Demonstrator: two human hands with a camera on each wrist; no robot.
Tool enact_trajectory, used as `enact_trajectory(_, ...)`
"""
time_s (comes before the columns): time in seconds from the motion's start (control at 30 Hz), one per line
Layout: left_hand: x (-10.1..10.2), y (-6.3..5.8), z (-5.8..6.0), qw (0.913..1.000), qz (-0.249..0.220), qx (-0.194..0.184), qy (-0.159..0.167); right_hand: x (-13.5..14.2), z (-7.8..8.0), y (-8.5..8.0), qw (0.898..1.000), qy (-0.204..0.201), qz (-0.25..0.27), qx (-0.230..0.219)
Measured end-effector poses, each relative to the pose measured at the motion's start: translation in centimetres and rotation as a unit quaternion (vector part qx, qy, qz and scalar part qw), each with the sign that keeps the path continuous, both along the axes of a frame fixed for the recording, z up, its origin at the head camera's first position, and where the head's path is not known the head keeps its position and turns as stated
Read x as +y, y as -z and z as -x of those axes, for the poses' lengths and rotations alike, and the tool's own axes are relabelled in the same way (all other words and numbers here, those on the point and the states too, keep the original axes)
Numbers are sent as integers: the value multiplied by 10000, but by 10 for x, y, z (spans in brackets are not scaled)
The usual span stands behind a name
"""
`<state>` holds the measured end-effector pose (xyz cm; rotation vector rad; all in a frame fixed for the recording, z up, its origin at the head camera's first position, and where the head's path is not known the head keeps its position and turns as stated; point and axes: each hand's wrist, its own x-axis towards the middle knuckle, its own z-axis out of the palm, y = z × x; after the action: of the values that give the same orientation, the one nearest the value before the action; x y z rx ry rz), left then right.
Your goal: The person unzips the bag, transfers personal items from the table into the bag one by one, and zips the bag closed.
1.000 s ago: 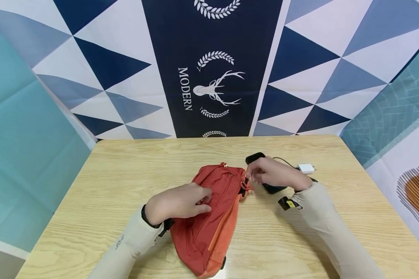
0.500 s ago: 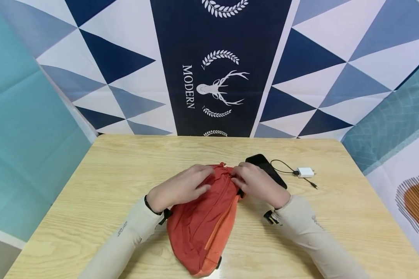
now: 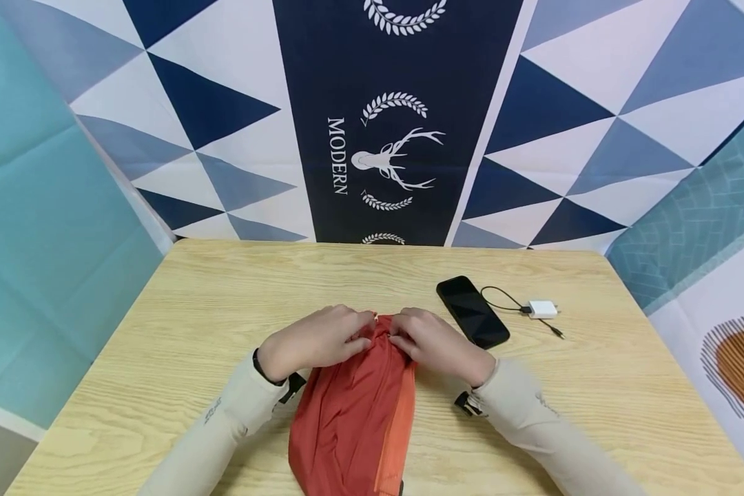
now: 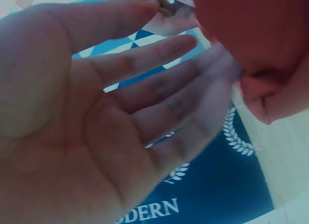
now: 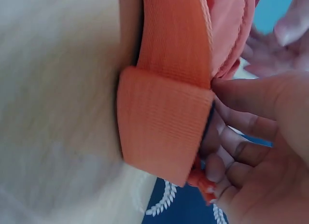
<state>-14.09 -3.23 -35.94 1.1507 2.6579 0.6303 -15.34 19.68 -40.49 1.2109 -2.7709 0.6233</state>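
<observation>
A creased red bag (image 3: 345, 420), orange-sided, lies between the surface's (image 3: 248, 279) side edges; right hand (image 3: 440, 346) pinches it, left hand (image 3: 319, 337) touches, fingers loosely extended.

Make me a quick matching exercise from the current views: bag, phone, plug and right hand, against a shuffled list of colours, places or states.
Things:
1. bag
2. phone
3. plug
4. right hand

Descriptions:
A. white, to the right of the phone in the head view
B. fingers curled, gripping the bag near its far end
C. black, lying flat between the bag and the plug
D. red with orange, within reach of both hands

Pairs: 1-D, 2-C, 3-A, 4-B
</observation>
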Motion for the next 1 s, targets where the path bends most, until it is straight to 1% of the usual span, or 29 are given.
enact_trajectory(0.1,1,6,6,9993,-204,214,-220,-4,-2,3,9998,-120,133,99)
enact_trajectory(0.17,1,11,11,9989,-278,286,-259,-4,-3,3,9996,-135,183,146)
enact_trajectory(0.23,2,15,13,9991,-224,294,-210,-4,-3,3,9995,-128,183,238)
enact_trajectory(0.37,3,20,15,9997,-46,252,45,-4,-4,1,9988,-146,173,444)
enact_trajectory(0.43,2,21,16,9997,-49,219,96,-4,-5,1,9982,-153,179,544)
enact_trajectory(0.53,-1,21,20,9997,-190,71,127,-6,-7,0,9976,-188,234,626)
enact_trajectory(0.6,-3,22,23,9991,-344,-66,239,-8,-9,-1,9967,-236,307,707)
enact_trajectory(0.7,-9,24,30,9955,-582,-437,601,-12,-12,-4,9947,-354,378,885)
enact_trajectory(0.8,-14,26,34,9884,-691,-919,992,-16,-16,-4,9913,-500,365,1158)
enact_trajectory(0.83,-15,26,35,9864,-704,-1036,1067,-17,-18,-4,9904,-530,351,1230)
enact_trajectory(0.9,-15,26,35,9845,-717,-1123,1144,-18,-20,-4,9889,-568,315,1338)
enact_trajectory(1.0,-15,24,35,9858,-661,-984,1186,-21,-23,-4,9884,-563,208,1395)
